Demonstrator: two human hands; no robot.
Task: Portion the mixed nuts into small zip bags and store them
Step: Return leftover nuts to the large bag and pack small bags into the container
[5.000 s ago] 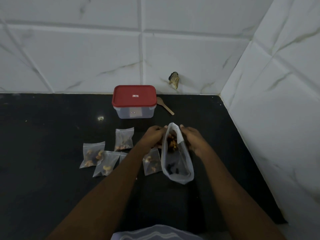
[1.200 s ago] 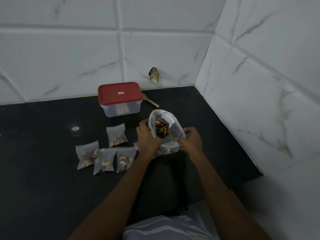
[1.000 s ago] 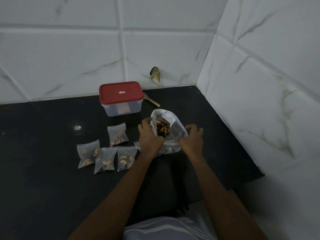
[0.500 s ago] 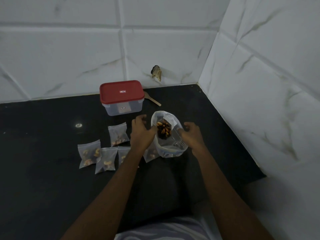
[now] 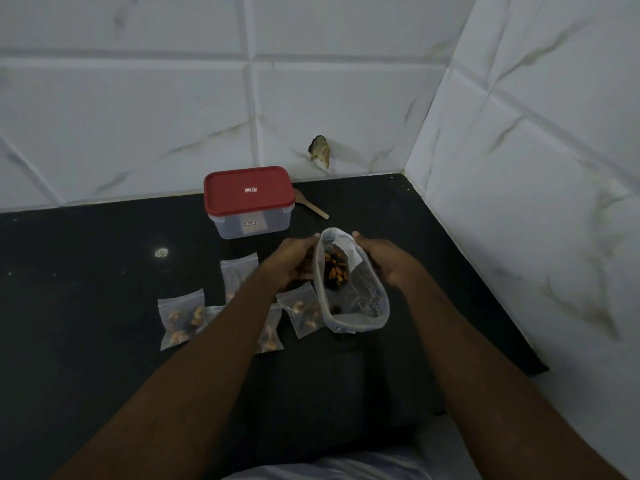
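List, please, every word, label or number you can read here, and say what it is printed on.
Nothing here can be read.
Small white mark on the red lid of the storage container: too small and blurred to read.
Label on the container's clear front: blurred, unreadable.
Dark print on the large clear bag: lines of text, too blurred to read.
Small zip bags: no print visible.
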